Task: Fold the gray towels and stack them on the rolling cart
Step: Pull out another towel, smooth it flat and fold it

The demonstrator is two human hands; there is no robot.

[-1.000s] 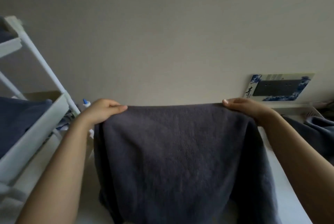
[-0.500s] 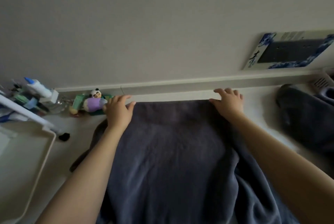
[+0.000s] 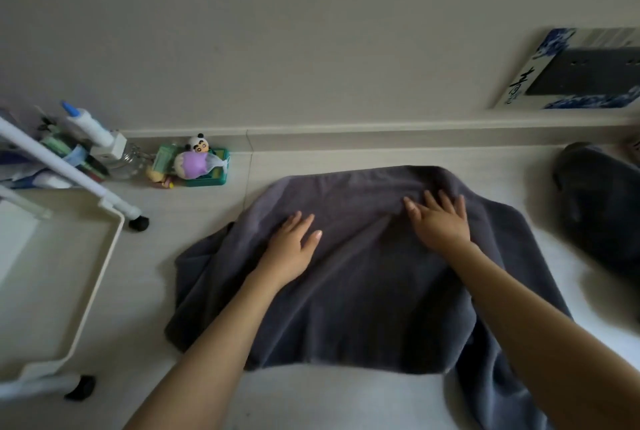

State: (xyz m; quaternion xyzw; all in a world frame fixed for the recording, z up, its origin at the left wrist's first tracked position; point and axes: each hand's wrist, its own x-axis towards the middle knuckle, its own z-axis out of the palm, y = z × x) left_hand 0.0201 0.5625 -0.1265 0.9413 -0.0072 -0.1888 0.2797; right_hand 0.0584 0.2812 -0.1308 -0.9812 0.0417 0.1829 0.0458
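Both hands flat, fingers straight, pressing gray towel (image 3: 349, 277) spread on floor: left hand (image 3: 294, 246), right hand (image 3: 440, 221). Cart (image 3: 90, 277) at left. Second towel (image 3: 599, 207) far right.

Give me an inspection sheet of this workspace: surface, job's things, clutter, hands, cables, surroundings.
Surface: pale floor, bare in front of the towel.
Job's things: gray towel spread flat on the floor, right edge trailing toward the camera; second gray towel bunched at far right; white rolling cart at left, its visible tray holding no towel.
Clutter: panda figurine, purple toy and green box by the baseboard; glue bottle among bottles behind the cart.
Hands: left hand and right hand pressing flat on the gray towel, fingers straight.
Cables: nothing seen.
Surroundings: plain wall; blue-and-white framed board leaning on it.
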